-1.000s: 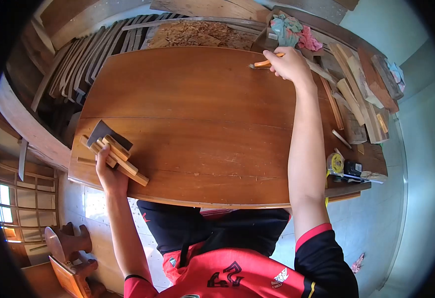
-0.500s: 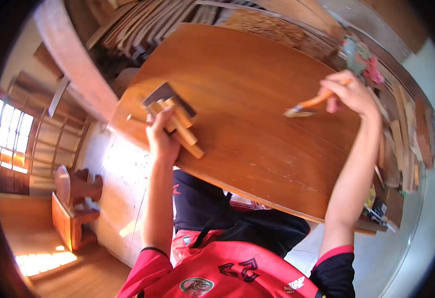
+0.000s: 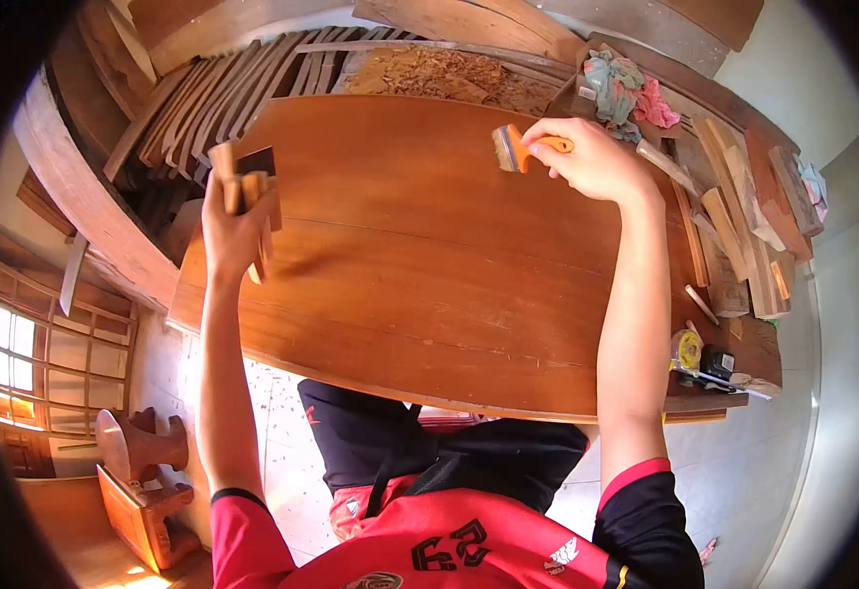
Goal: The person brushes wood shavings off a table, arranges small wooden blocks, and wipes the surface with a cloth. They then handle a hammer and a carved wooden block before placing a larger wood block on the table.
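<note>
My left hand, at the left side of the wooden tabletop, is closed around a wooden tool made of light bars and a dark flat plate. It is held above the surface, and my fingers hide part of it; its exact kind is not clear. Over the far right of the tabletop, my right hand grips a paintbrush by its orange handle. The bristles point left and appear raised off the wood.
Curved wood strips and wood shavings lie beyond the tabletop. Crumpled rags, wood offcuts and a yellow tape measure are on the right. A carved wooden piece stands at lower left.
My left hand has moved left with the wooden tool, which has turned. My right hand has shifted left and farther away with the paintbrush. The view has also shifted.
</note>
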Motion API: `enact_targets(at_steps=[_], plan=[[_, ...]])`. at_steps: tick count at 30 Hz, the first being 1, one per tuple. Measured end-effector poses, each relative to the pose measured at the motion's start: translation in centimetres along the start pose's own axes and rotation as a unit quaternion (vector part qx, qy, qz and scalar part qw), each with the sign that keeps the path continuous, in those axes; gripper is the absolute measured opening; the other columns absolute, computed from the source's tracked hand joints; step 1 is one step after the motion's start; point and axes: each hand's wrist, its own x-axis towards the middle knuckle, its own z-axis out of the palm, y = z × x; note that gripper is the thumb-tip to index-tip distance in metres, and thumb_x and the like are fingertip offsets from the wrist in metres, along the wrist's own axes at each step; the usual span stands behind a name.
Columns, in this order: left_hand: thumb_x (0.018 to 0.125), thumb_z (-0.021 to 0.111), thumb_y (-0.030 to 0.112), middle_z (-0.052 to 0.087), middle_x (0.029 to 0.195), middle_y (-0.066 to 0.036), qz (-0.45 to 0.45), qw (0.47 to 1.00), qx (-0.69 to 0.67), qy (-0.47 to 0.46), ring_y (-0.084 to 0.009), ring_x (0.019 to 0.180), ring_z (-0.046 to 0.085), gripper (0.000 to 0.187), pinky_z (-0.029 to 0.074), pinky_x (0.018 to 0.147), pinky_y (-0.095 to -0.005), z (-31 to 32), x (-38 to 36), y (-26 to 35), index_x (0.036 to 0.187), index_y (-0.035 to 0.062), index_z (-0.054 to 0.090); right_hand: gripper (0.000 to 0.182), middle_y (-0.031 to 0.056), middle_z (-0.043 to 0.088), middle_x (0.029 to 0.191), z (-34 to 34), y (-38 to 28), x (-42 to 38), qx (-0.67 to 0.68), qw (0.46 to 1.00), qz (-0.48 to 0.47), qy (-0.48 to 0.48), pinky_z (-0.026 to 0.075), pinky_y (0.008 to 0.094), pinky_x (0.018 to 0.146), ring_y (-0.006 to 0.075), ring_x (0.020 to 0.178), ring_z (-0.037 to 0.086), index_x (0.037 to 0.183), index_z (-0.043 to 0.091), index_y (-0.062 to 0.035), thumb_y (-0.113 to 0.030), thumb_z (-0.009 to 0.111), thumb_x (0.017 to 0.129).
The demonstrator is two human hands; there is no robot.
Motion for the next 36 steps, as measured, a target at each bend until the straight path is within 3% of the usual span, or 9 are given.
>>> enact_targets(at_steps=[3,6,7,14,18,27,29,32,36], plan=[[0.078,0.078,0.019,0.067,0.079,-0.019,-0.070,0.963,0.242,-0.099,-0.0299,0.074,0.070,0.043,0.055,0.068,-0.0399,0.3,2.7,1.9,0.111,0.0052,0.054,0.024,0.0122,0.071,0.097,-0.3,0.2,-0.1,0.005,1.000,-0.007,-0.003,0.051,0.0381,0.079,0.0259,0.089,0.067,0.117,0.068,-0.0100,-0.021,0.059,0.098],[0.077,0.077,0.020,0.071,0.087,-0.022,0.090,0.891,0.415,-0.164,-0.0405,0.084,0.070,0.048,0.053,0.075,-0.0509,0.7,4.4,-0.2,0.115,0.0055,0.051,0.023,0.0123,0.072,0.104,-0.4,1.1,0.4,-0.005,1.000,-0.018,-0.005,0.050,0.0389,0.083,0.0266,0.095,0.066,0.117,0.067,-0.0100,-0.020,0.058,0.098],[0.078,0.076,0.021,0.071,0.095,-0.025,0.063,0.880,0.422,-0.206,-0.0461,0.093,0.067,0.052,0.051,0.080,-0.0565,0.9,4.8,-0.3,0.120,0.0062,0.050,0.023,0.0121,0.072,0.105,-0.6,1.2,0.4,-0.007,1.000,-0.013,-0.009,0.050,0.0389,0.084,0.0266,0.096,0.066,0.117,0.067,-0.0102,-0.020,0.058,0.099],[0.076,0.075,0.020,0.070,0.096,-0.024,0.009,0.812,0.511,-0.281,-0.0436,0.097,0.067,0.053,0.052,0.085,-0.0532,3.4,4.7,0.5,0.122,0.0074,0.051,0.023,0.0110,0.073,0.106,-1.4,1.3,-0.3,0.001,1.000,-0.001,-0.004,0.051,0.0391,0.084,0.0271,0.097,0.067,0.117,0.067,-0.0110,-0.023,0.059,0.099],[0.074,0.076,0.022,0.070,0.099,-0.023,0.000,0.813,0.511,-0.280,-0.0425,0.099,0.066,0.053,0.052,0.085,-0.0529,3.4,4.7,1.4,0.119,0.0074,0.053,0.021,0.0040,0.070,0.093,-1.2,1.9,-0.1,0.004,0.999,-0.032,0.002,0.051,0.0313,0.075,0.0143,0.082,0.063,0.116,0.066,-0.0071,-0.021,0.060,0.102],[0.072,0.080,0.031,0.070,0.106,-0.024,-0.020,0.836,0.463,-0.294,-0.0414,0.097,0.067,0.053,0.052,0.084,-0.0492,1.9,5.5,-0.7,0.115,0.0054,0.061,0.025,0.0068,0.072,0.096,-1.0,1.9,0.1,0.067,0.994,-0.073,-0.050,0.053,0.0336,0.074,0.0172,0.080,0.066,0.115,0.067,-0.0067,-0.026,0.059,0.101],[0.071,0.083,0.037,0.072,0.100,-0.019,0.011,0.848,0.424,-0.317,-0.0332,0.090,0.070,0.062,0.054,0.081,-0.0441,1.0,6.7,-3.0,0.119,0.0052,0.063,0.024,0.0059,0.072,0.095,-1.4,0.5,-0.7,0.074,0.994,-0.039,-0.066,0.053,0.0316,0.074,0.0150,0.080,0.066,0.115,0.066,-0.0052,-0.024,0.057,0.103],[0.069,0.086,0.047,0.072,0.102,-0.013,-0.092,0.854,0.313,-0.405,-0.0237,0.084,0.069,0.080,0.055,0.077,-0.0387,0.5,8.2,-3.1,0.132,0.0068,0.058,0.024,0.0055,0.071,0.095,-1.7,0.4,-0.7,0.053,0.997,-0.018,-0.057,0.052,0.0311,0.073,0.0138,0.079,0.064,0.115,0.065,-0.0045,-0.024,0.057,0.103],[0.069,0.086,0.055,0.070,0.117,-0.015,-0.181,0.852,0.293,-0.394,-0.0255,0.098,0.069,0.095,0.054,0.087,-0.0383,0.5,7.5,-0.5,0.145,0.0112,0.048,0.024,0.0050,0.070,0.094,-2.1,0.9,-0.9,0.066,0.996,-0.039,-0.049,0.050,0.0301,0.073,0.0132,0.078,0.063,0.115,0.065,-0.0052,-0.024,0.057,0.103]])
